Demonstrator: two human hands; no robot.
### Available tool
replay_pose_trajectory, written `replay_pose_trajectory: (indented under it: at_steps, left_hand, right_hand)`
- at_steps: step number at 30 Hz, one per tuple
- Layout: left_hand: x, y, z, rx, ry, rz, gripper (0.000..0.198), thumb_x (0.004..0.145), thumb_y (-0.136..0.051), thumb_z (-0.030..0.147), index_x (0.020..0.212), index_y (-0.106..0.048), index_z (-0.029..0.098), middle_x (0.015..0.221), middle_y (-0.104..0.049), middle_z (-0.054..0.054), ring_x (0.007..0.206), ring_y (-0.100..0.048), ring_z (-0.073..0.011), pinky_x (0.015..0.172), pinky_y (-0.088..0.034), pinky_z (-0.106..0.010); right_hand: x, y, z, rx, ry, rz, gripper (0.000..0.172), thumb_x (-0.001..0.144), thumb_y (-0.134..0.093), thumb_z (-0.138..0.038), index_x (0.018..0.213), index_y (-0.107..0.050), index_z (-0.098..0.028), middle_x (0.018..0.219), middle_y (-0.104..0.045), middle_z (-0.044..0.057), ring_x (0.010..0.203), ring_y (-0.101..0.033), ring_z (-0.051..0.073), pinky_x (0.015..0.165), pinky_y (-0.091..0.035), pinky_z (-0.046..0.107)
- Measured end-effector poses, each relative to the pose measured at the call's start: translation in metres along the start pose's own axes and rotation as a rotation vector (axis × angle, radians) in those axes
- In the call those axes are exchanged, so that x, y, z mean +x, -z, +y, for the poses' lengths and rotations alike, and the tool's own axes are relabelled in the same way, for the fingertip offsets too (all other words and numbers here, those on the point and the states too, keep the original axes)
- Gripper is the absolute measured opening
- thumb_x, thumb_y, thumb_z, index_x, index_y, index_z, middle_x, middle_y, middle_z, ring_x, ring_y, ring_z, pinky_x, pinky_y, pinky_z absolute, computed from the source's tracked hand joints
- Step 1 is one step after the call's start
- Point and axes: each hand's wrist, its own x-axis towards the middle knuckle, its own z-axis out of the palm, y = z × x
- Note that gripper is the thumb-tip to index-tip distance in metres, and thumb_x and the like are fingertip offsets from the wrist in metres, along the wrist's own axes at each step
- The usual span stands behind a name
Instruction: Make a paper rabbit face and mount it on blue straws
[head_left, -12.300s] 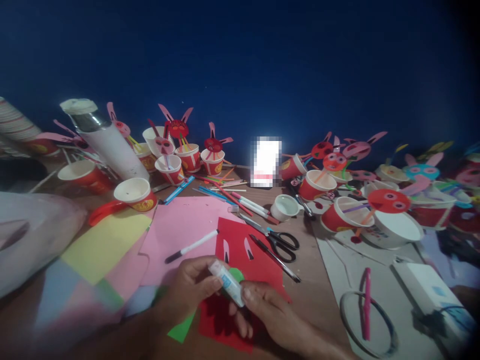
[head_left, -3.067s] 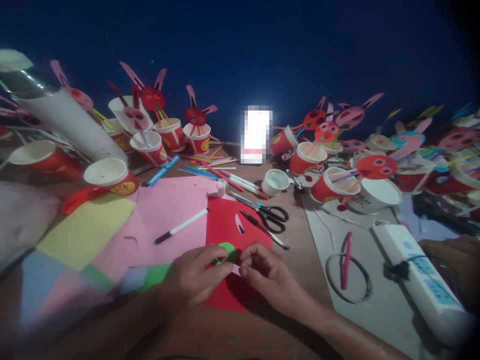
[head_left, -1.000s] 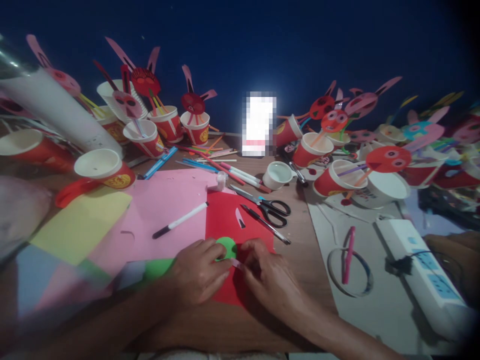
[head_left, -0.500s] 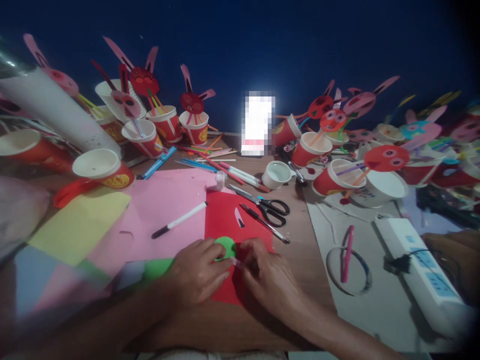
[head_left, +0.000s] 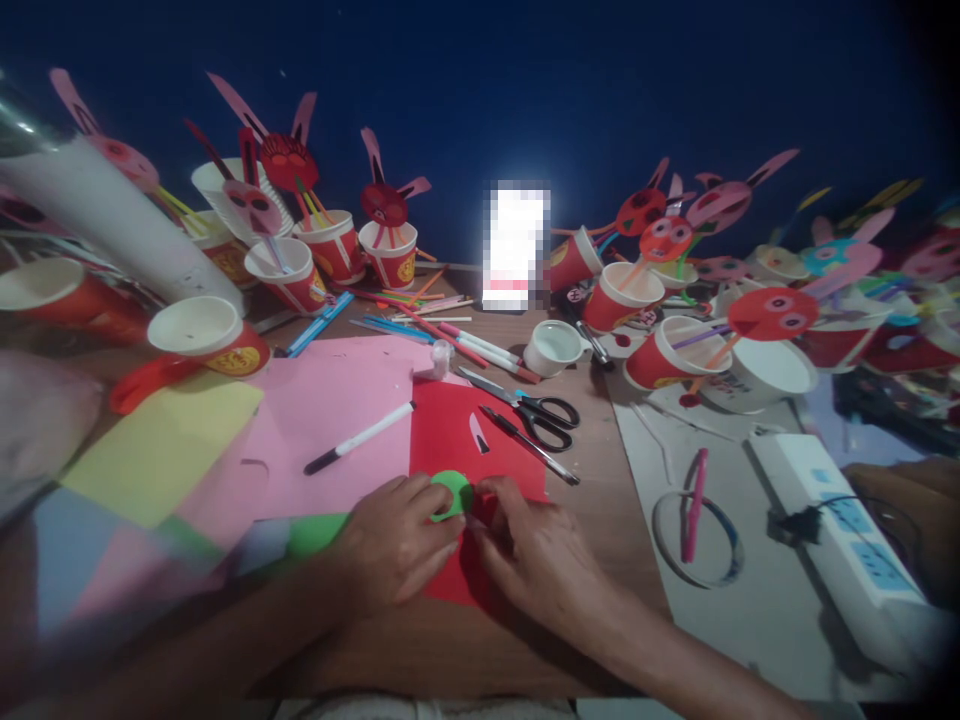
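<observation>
Green disc [head_left: 454,494], lower centre: probably positioning it, my left hand [head_left: 397,545] grasping, right hand [head_left: 551,560] grip unclear; next calls for steadiness.

The green disc [head_left: 454,490] and red sheet [head_left: 442,435] look like smooth, matt paper; so does the pink sheet [head_left: 330,395]. The bench [head_left: 607,500] shows brown wood grain (solid or veneer, impossible to say) with a dull sheen. The scissors [head_left: 525,406] join metal blades to black plastic handles. The power strip [head_left: 846,535] is smooth white plastic, the board [head_left: 720,640] matt grey card.
</observation>
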Motion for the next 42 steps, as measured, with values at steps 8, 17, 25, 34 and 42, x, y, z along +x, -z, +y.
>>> replay_pose_trajectory:
  at_steps: [8,17,25,34,42]
  left_hand:
    - [-0.003,-0.001,-0.001,0.001,-0.009,-0.001,0.013,0.089,-0.050,0.019,0.096,-0.061,0.019,0.089,-0.055,-0.005,0.077,-0.045,-0.0186,0.062,-0.034,-0.031]
    - [-0.004,-0.003,-0.003,-0.053,0.006,0.008,0.011,0.088,-0.050,0.017,0.087,-0.061,0.018,0.087,-0.056,-0.006,0.077,-0.046,-0.0189,0.064,-0.038,-0.031]
    - [-0.002,0.003,0.000,-0.213,0.084,0.043,0.016,0.087,-0.047,0.009,0.082,-0.061,0.015,0.082,-0.058,-0.006,0.074,-0.049,-0.0162,0.065,-0.041,-0.029]
    - [0.003,0.015,-0.006,-0.243,0.213,0.237,0.017,0.087,-0.048,0.010,0.082,-0.062,0.018,0.080,-0.063,-0.006,0.077,-0.057,-0.0159,0.069,-0.047,-0.028]
    - [0.003,0.017,-0.007,-0.296,0.223,0.264,0.016,0.085,-0.052,0.005,0.091,-0.063,0.015,0.085,-0.065,-0.007,0.080,-0.058,-0.0165,0.070,-0.048,-0.029]
  right_hand:
    - [-0.008,0.021,0.011,-0.067,0.305,0.235,0.018,0.090,-0.052,-0.026,0.107,-0.056,-0.022,0.100,-0.069,0.006,0.092,-0.061,0.023,0.082,-0.039,0.036]
    - [-0.010,0.016,0.007,-0.032,0.437,0.109,0.022,0.088,-0.056,-0.025,0.110,-0.054,-0.019,0.111,-0.068,0.006,0.100,-0.058,0.024,0.088,-0.032,0.040]
    - [-0.009,0.003,0.011,-0.142,0.566,0.136,0.023,0.090,-0.057,-0.034,0.106,-0.056,-0.018,0.114,-0.069,0.005,0.104,-0.056,0.023,0.089,-0.029,0.039]
    - [-0.005,0.015,0.010,-0.113,0.568,0.135,0.016,0.091,-0.054,-0.028,0.104,-0.059,-0.020,0.108,-0.071,0.004,0.103,-0.059,0.021,0.089,-0.034,0.038]
    - [0.004,0.030,0.024,-0.027,0.408,0.227,0.010,0.089,-0.054,-0.017,0.096,-0.060,-0.020,0.107,-0.071,0.004,0.100,-0.061,0.019,0.088,-0.038,0.036]
